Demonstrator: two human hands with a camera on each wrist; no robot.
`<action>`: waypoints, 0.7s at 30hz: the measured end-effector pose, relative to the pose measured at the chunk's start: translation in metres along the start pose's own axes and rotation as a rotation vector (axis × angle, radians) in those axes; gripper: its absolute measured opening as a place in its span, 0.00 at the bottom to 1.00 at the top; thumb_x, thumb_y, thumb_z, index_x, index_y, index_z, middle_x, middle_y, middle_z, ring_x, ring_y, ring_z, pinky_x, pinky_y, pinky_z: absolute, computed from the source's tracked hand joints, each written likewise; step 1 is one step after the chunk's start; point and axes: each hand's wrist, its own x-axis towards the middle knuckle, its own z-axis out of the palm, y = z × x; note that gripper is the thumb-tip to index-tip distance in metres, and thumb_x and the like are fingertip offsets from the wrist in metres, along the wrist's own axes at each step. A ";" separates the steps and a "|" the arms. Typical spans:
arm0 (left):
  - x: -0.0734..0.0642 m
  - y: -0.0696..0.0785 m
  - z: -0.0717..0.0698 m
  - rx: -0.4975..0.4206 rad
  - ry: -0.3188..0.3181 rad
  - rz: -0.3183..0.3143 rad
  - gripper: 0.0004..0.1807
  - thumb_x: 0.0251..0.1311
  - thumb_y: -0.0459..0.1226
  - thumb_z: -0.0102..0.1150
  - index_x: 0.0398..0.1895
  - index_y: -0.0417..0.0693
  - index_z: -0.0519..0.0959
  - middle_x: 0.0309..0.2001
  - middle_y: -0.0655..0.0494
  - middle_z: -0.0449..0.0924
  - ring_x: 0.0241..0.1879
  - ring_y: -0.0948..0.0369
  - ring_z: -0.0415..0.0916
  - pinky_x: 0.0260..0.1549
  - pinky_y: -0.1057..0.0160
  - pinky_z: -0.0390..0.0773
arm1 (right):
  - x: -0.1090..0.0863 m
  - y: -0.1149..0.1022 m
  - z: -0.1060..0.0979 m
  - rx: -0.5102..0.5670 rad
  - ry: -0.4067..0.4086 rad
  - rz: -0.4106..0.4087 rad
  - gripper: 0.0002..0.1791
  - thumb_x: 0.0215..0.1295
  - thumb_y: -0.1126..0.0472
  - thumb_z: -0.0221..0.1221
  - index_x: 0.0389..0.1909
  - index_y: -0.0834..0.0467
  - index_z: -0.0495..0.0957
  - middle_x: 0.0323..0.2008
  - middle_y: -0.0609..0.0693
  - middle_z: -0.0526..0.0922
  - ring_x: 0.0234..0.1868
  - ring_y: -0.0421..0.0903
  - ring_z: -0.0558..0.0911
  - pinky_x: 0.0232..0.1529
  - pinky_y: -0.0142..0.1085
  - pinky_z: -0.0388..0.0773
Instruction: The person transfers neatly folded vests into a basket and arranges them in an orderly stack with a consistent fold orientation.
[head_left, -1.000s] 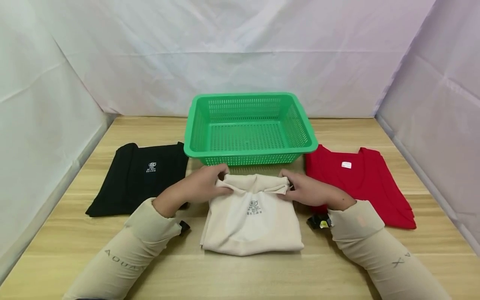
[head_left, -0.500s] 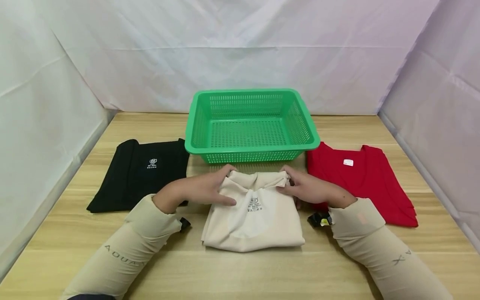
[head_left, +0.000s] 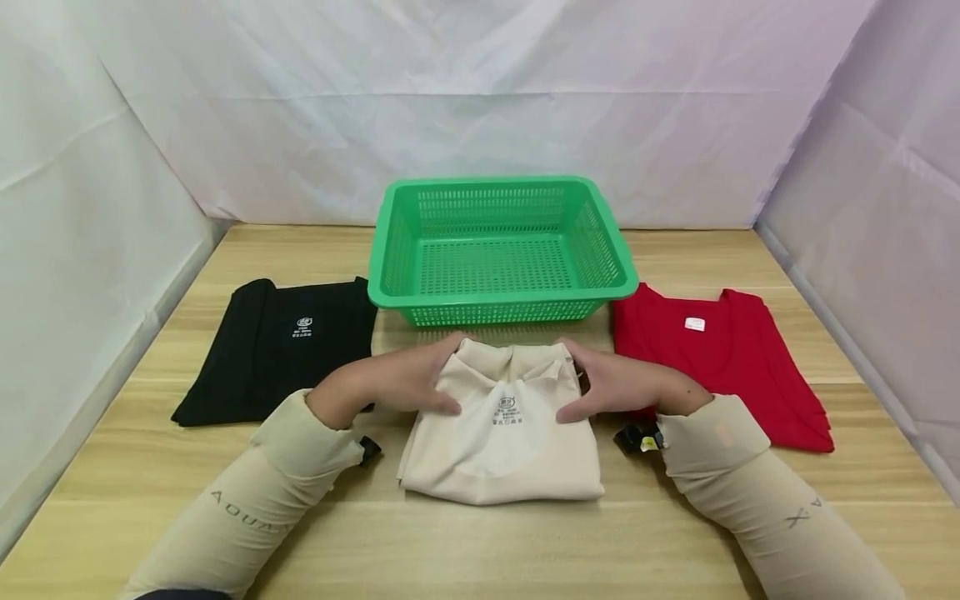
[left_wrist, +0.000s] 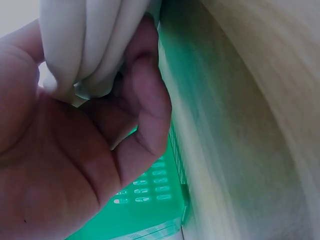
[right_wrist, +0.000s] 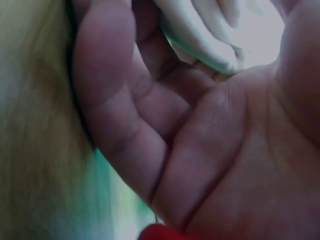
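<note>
A folded beige shirt (head_left: 510, 458) lies in front of the person, with a small dark print near its raised, puckered neckline. From the left side, the left hand (head_left: 408, 377) grips it, thumb on top. In the left wrist view, curled fingers (left_wrist: 150, 100) reach under several layers of the cloth. The right hand (head_left: 618, 381) holds the opposite side, its thumb lying over the front. Its fingers (right_wrist: 120, 115) curl beneath the fabric edge in the right wrist view; the head view hides them behind the shirt.
Just beyond the shirt stands a green plastic basket (head_left: 502, 302) with nothing in it. A folded black shirt (head_left: 300, 358) lies on the left, and a folded red shirt (head_left: 720, 358) on the right. White cloth (head_left: 480, 125) walls in the wooden table (head_left: 480, 550).
Both thumbs have shifted from pinching the top edge down onto the shirt's front. The neckline fold has loosened and opened. Shirt and basket have stayed about where they were.
</note>
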 end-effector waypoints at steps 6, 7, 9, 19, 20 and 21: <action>0.002 -0.003 -0.001 0.039 -0.004 0.026 0.28 0.57 0.35 0.70 0.60 0.48 0.69 0.47 0.57 0.80 0.43 0.62 0.77 0.46 0.63 0.79 | 0.000 0.001 0.000 0.031 -0.030 -0.008 0.40 0.56 0.48 0.73 0.66 0.51 0.65 0.58 0.46 0.75 0.59 0.46 0.73 0.63 0.46 0.73; 0.002 -0.003 -0.002 0.037 -0.005 0.030 0.25 0.57 0.36 0.70 0.57 0.48 0.71 0.44 0.57 0.80 0.40 0.63 0.77 0.43 0.63 0.79 | 0.000 0.001 0.000 0.050 -0.042 0.000 0.37 0.56 0.49 0.73 0.64 0.50 0.68 0.55 0.46 0.77 0.56 0.46 0.74 0.60 0.45 0.75; 0.002 -0.004 -0.002 0.024 -0.013 0.026 0.21 0.57 0.36 0.70 0.52 0.48 0.75 0.39 0.59 0.81 0.36 0.64 0.77 0.38 0.64 0.80 | 0.000 0.002 0.000 0.091 -0.072 0.026 0.31 0.56 0.51 0.72 0.59 0.51 0.71 0.50 0.47 0.79 0.52 0.47 0.77 0.55 0.42 0.78; 0.000 -0.006 -0.001 0.002 -0.135 0.026 0.14 0.62 0.40 0.65 0.49 0.51 0.77 0.38 0.62 0.79 0.37 0.66 0.76 0.41 0.64 0.79 | -0.002 0.001 0.004 0.164 -0.143 0.022 0.24 0.61 0.58 0.69 0.55 0.53 0.71 0.48 0.49 0.79 0.50 0.47 0.78 0.53 0.38 0.79; 0.000 -0.006 -0.001 0.003 -0.146 0.026 0.14 0.63 0.41 0.64 0.50 0.50 0.77 0.38 0.61 0.79 0.37 0.66 0.76 0.41 0.64 0.79 | -0.002 0.000 0.004 0.163 -0.144 0.015 0.23 0.61 0.58 0.68 0.55 0.53 0.72 0.47 0.49 0.79 0.49 0.47 0.78 0.53 0.37 0.79; 0.000 -0.006 -0.001 0.006 -0.155 0.016 0.13 0.64 0.41 0.64 0.49 0.51 0.77 0.38 0.62 0.79 0.38 0.66 0.76 0.41 0.64 0.79 | -0.001 0.000 0.004 0.161 -0.148 0.007 0.23 0.61 0.58 0.68 0.55 0.53 0.72 0.48 0.49 0.79 0.50 0.47 0.78 0.53 0.37 0.78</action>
